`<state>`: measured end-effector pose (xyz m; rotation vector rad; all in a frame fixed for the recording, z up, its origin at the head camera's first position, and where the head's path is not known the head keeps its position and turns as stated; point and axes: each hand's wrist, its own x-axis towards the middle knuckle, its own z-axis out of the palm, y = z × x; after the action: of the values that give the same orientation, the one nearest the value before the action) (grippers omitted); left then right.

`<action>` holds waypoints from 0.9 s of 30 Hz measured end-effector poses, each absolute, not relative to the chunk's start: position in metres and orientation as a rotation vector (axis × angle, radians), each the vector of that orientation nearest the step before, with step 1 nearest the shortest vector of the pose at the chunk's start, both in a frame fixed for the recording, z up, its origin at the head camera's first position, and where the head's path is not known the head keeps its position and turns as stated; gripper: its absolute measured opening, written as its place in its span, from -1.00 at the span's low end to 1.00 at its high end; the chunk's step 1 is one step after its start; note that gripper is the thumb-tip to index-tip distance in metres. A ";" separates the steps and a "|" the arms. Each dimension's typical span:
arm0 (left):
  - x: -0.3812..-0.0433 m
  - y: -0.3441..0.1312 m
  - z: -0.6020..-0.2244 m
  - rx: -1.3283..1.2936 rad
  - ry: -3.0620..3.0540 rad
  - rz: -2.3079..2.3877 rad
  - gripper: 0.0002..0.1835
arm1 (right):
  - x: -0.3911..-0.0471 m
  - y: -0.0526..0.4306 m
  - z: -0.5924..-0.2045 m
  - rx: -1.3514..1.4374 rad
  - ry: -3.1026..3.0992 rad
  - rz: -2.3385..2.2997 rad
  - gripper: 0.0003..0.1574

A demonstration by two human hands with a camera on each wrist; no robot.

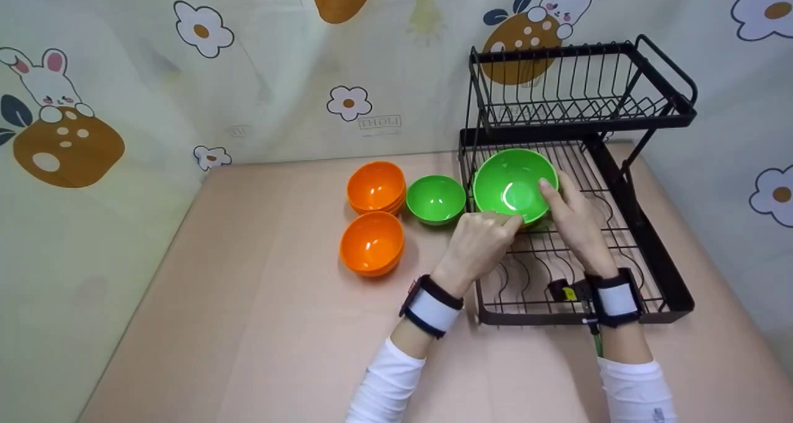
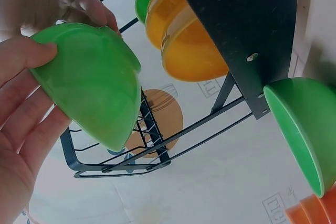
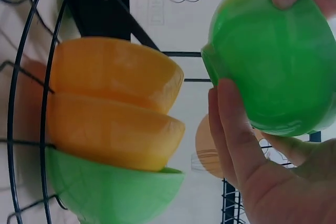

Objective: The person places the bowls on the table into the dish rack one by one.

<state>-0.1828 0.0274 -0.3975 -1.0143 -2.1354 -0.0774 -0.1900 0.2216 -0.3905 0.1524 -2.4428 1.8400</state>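
Note:
Both hands hold a green bowl [image 1: 511, 184] above the lower tier of a black wire dish rack [image 1: 582, 318], its hollow side facing the head camera. My left hand [image 1: 480, 246] pinches the near rim. At the bowl's right side, my right hand [image 1: 576, 222] grips with the thumb over the rim and the fingers along the outside. Below the held bowl, the right wrist view shows an orange bowl [image 3: 115, 69], a second orange bowl [image 3: 115, 132] and another green bowl [image 3: 115, 190] lined up in the rack. They are mostly hidden in the head view.
Left of the rack, a small green bowl [image 1: 436, 200] stands on the table beside a stack of orange bowls [image 1: 376, 186]. Nearer stands another orange stack [image 1: 372, 243]. The rack's raised upper tier [image 1: 582, 126] overhangs at the back, before a patterned curtain [image 1: 272, 101].

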 end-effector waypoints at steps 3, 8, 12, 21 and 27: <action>-0.183 0.028 -0.398 -1.029 -2.127 -0.102 -0.86 | -0.190 0.221 -0.390 0.138 -2.378 1.933 -0.21; -0.183 0.028 -0.397 -1.050 -2.132 -0.131 -0.88 | -0.190 0.220 -0.389 0.110 -2.338 1.951 -0.22; -0.182 0.028 -0.396 -1.064 -2.147 -0.156 -0.90 | -0.190 0.221 -0.389 0.075 -2.354 1.899 -0.21; -0.185 0.028 -0.397 -1.052 -2.158 -0.260 -0.96 | -0.190 0.228 -0.387 0.054 -2.352 1.769 -0.26; -0.185 0.026 -0.395 -1.021 -2.188 -0.296 -0.88 | -0.191 0.238 -0.386 0.007 -2.364 1.709 -0.22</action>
<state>-0.1852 0.0257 -0.3946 -1.0208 -2.1875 -0.2960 -0.1908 0.2377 -0.3865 0.0068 -2.3635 1.7090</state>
